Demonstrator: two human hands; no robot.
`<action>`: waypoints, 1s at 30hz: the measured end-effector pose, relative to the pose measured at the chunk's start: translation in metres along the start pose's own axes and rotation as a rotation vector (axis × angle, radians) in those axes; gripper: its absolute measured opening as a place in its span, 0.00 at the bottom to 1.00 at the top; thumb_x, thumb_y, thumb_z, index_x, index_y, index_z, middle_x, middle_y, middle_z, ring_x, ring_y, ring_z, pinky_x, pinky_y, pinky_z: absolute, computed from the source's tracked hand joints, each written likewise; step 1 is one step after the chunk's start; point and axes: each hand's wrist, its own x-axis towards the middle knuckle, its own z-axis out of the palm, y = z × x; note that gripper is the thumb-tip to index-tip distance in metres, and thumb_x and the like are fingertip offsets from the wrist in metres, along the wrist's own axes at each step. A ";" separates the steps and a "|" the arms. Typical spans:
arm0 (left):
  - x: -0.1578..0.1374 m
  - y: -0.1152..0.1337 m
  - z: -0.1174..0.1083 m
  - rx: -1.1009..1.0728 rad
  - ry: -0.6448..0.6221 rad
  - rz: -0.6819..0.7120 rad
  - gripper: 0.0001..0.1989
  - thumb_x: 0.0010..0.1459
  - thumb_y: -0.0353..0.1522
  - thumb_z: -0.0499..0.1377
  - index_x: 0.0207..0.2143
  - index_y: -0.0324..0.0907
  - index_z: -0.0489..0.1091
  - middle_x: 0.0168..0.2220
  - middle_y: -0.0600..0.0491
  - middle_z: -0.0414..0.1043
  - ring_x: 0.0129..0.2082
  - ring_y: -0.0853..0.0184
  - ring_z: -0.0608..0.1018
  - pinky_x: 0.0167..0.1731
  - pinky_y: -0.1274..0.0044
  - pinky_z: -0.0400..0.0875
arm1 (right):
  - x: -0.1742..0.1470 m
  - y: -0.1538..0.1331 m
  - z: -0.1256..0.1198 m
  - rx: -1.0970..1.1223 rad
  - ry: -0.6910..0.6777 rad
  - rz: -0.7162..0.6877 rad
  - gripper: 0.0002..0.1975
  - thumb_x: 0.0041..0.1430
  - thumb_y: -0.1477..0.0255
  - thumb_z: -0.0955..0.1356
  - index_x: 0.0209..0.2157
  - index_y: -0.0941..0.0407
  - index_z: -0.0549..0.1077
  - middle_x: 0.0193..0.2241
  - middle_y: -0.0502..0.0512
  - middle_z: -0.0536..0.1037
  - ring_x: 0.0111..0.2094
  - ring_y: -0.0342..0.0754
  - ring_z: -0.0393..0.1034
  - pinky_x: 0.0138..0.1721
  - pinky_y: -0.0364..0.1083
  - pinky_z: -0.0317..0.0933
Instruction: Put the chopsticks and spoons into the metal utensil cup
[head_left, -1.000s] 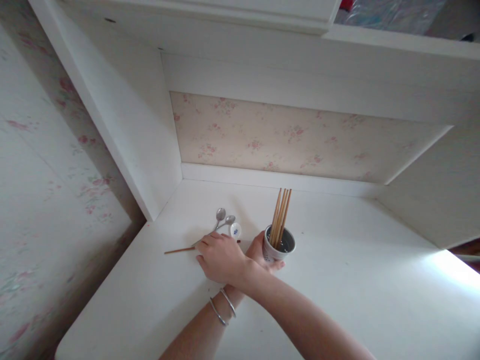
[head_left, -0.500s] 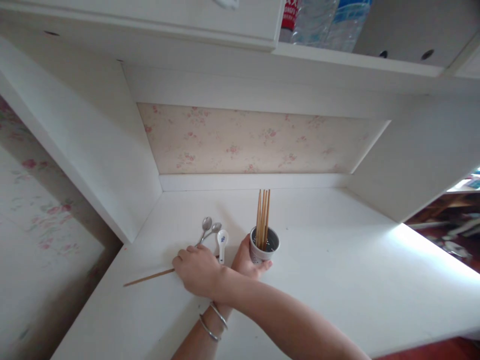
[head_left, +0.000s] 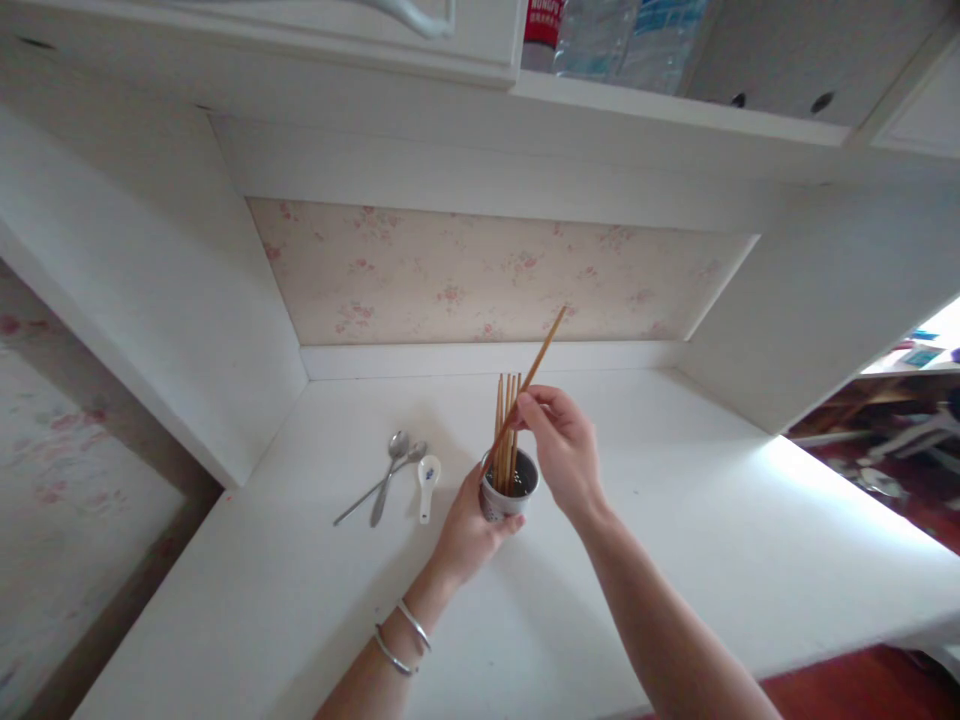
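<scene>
My left hand (head_left: 466, 530) is wrapped round a light grey utensil holder (head_left: 498, 506) with small holes in its side, standing on the white desk. Several wooden chopsticks (head_left: 505, 430) stand upright in it. Above the holder, my right hand (head_left: 562, 440) pinches one more chopstick (head_left: 545, 345), tilted to the right, its lower end at the holder's rim. Left of the holder lie two metal spoons, one long-handled spoon (head_left: 360, 507) crossing a shorter spoon (head_left: 381, 498), and a white ceramic spoon (head_left: 426, 490) with a blue mark.
The white desk (head_left: 660, 560) is closed in by side panels and a back wall with floral paper (head_left: 450, 270). Overhead, a cabinet shelf (head_left: 675, 115) holds plastic bottles (head_left: 592, 40). Beyond the right panel are cluttered items.
My right hand has lifted the chopstick off the desk beside the spoons and carried it right, over the holder. My left hand still grips the holder. The view has shifted slightly.
</scene>
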 end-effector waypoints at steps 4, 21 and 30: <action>0.001 0.000 0.000 0.011 -0.001 -0.010 0.34 0.44 0.28 0.68 0.54 0.42 0.61 0.50 0.46 0.70 0.50 0.59 0.72 0.54 0.65 0.62 | 0.017 0.021 -0.036 -0.182 0.121 0.059 0.15 0.56 0.59 0.66 0.35 0.57 0.72 0.25 0.52 0.77 0.28 0.47 0.73 0.34 0.47 0.67; 0.004 -0.008 0.001 -0.033 -0.003 -0.044 0.36 0.44 0.26 0.68 0.56 0.42 0.59 0.53 0.45 0.69 0.53 0.58 0.71 0.56 0.66 0.61 | -0.008 0.068 -0.032 -0.530 -0.117 0.137 0.13 0.59 0.64 0.62 0.33 0.53 0.75 0.32 0.52 0.79 0.32 0.48 0.74 0.35 0.46 0.64; 0.003 -0.008 0.002 -0.049 0.005 -0.035 0.37 0.43 0.26 0.69 0.55 0.41 0.60 0.53 0.45 0.69 0.54 0.57 0.70 0.57 0.65 0.59 | -0.012 0.072 -0.036 -0.491 -0.137 0.156 0.15 0.60 0.60 0.62 0.34 0.54 0.76 0.33 0.54 0.79 0.33 0.49 0.74 0.36 0.47 0.65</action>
